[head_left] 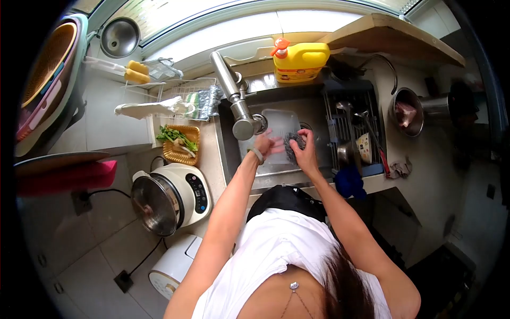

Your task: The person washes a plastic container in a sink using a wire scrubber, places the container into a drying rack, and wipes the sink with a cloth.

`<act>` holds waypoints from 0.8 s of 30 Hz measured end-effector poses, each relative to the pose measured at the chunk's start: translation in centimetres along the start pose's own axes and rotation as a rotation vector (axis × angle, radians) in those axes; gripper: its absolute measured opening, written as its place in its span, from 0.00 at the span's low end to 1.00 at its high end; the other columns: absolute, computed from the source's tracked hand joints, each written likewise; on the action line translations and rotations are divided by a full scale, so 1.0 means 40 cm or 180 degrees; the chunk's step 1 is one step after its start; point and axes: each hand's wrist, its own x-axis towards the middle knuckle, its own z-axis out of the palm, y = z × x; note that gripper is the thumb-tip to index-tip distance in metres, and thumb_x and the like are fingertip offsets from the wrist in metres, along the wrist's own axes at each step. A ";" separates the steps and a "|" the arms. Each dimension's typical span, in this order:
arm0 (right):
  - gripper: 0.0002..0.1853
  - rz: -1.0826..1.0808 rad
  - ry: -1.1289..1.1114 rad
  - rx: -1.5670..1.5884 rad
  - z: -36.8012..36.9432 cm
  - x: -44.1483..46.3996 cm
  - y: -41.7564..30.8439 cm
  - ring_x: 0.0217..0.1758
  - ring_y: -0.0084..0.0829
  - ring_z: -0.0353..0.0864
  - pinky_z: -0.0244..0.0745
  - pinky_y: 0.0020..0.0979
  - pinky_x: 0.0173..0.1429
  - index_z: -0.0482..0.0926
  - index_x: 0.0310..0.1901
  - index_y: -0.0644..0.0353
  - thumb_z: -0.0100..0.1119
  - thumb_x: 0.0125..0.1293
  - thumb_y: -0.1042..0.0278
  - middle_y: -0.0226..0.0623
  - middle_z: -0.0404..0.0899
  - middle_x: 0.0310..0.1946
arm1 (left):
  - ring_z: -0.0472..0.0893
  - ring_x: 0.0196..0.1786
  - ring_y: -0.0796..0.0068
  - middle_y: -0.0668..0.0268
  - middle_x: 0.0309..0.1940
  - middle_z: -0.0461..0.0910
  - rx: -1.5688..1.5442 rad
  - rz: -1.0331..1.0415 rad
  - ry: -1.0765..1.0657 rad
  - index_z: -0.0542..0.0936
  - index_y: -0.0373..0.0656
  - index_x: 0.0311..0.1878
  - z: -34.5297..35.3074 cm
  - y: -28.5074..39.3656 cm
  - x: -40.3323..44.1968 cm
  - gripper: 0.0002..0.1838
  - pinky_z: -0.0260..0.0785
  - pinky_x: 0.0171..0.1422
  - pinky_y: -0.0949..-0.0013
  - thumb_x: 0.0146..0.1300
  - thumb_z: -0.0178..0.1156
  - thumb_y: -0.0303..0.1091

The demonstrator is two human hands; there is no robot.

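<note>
Both hands are over the metal sink (pixel 313 114), below the tap (pixel 245 125). My right hand (pixel 305 151) is closed on a dark grey scouring pad (pixel 293 146), fingers and thumb at its right side. To the left of the pad, my left hand (pixel 267 145) has its fingers apart and nothing in it; it is slightly blurred. A translucent board or tray (pixel 279 121) lies in the sink beyond and beneath the hands.
A yellow bottle (pixel 302 63) stands behind the sink. On the right are a dish rack (pixel 332 114) with ladles and a pot of meat (pixel 406 112). Left are a basket of greens (pixel 180 156), a cooker (pixel 183 196) and a wire rack (pixel 191 87).
</note>
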 end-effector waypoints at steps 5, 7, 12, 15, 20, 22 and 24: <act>0.21 -0.0934 -0.0111 -0.0311 0.117 0.074 0.040 0.54 0.46 0.70 0.66 0.40 0.60 0.70 0.52 0.62 0.65 0.59 0.68 0.47 0.69 0.49 | 0.82 0.48 0.57 0.52 0.51 0.77 0.0648 0.0153 -0.0182 0.56 0.47 0.70 0.035 -0.005 -0.067 0.27 0.82 0.45 0.51 0.68 0.43 0.21; 0.19 -0.0819 0.0221 -0.0256 0.147 0.125 0.063 0.59 0.49 0.65 0.61 0.42 0.64 0.73 0.50 0.61 0.65 0.58 0.68 0.48 0.65 0.52 | 0.82 0.49 0.57 0.53 0.52 0.77 0.0522 0.0571 -0.0253 0.53 0.47 0.72 0.052 -0.031 -0.103 0.28 0.82 0.47 0.53 0.70 0.44 0.23; 0.15 -0.0339 0.0685 -0.1865 0.108 0.186 0.104 0.53 0.49 0.64 0.62 0.48 0.57 0.75 0.49 0.55 0.61 0.60 0.69 0.46 0.66 0.50 | 0.82 0.49 0.58 0.51 0.55 0.76 0.0371 0.0867 -0.0333 0.48 0.49 0.74 0.021 -0.064 -0.150 0.29 0.81 0.48 0.56 0.74 0.43 0.27; 0.15 -0.0264 0.0545 -0.1669 0.101 0.122 0.128 0.53 0.50 0.64 0.62 0.49 0.58 0.75 0.49 0.57 0.60 0.60 0.72 0.46 0.67 0.49 | 0.82 0.49 0.59 0.50 0.56 0.75 0.0548 0.1224 -0.0183 0.47 0.50 0.75 0.017 -0.091 -0.138 0.29 0.81 0.48 0.58 0.75 0.42 0.29; 0.19 -0.0542 -0.0231 -0.1090 0.091 -0.074 0.075 0.53 0.50 0.68 0.63 0.45 0.59 0.75 0.51 0.56 0.60 0.56 0.77 0.45 0.70 0.48 | 0.83 0.49 0.64 0.57 0.59 0.76 0.0660 0.1805 0.0039 0.53 0.50 0.71 -0.026 -0.071 -0.082 0.24 0.79 0.45 0.67 0.75 0.43 0.30; 0.18 -0.0530 -0.0404 -0.0904 0.071 -0.097 0.069 0.53 0.50 0.69 0.64 0.43 0.59 0.76 0.51 0.56 0.59 0.56 0.78 0.45 0.71 0.47 | 0.82 0.52 0.67 0.61 0.60 0.76 0.0514 0.1548 -0.0103 0.55 0.48 0.70 -0.022 -0.040 -0.086 0.23 0.76 0.49 0.71 0.75 0.43 0.31; 0.18 -0.0406 -0.0177 -0.1054 0.041 -0.071 0.100 0.53 0.50 0.69 0.64 0.44 0.58 0.76 0.50 0.55 0.60 0.56 0.77 0.45 0.71 0.47 | 0.81 0.54 0.67 0.62 0.60 0.76 0.0660 0.1206 -0.0108 0.56 0.47 0.70 -0.004 -0.005 -0.111 0.23 0.75 0.51 0.70 0.75 0.43 0.31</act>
